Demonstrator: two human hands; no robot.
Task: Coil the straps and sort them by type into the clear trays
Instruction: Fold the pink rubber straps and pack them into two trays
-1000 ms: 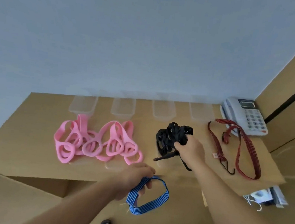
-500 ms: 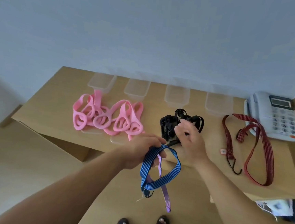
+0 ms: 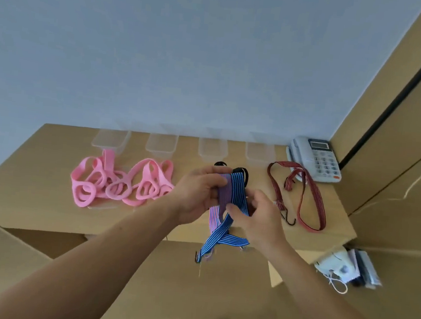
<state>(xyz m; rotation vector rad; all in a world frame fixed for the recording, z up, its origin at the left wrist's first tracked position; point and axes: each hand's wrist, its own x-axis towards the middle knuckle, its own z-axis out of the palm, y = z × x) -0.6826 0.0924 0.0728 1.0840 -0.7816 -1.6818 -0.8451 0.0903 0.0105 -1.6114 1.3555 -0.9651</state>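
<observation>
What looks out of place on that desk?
The white desk telephone has nothing to do with strap sorting, and the dark red striped strap lies sprawled partly over its edge. All four clear plastic trays look empty.

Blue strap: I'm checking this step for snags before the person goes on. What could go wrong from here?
The blue strap is held by both the left hand and right hand, with its tail and hook dangling below the table edge; the hook might catch there. The black straps lie just behind the hands, so the loops could tangle together. The clear trays look light and may slide when loaded.
</observation>
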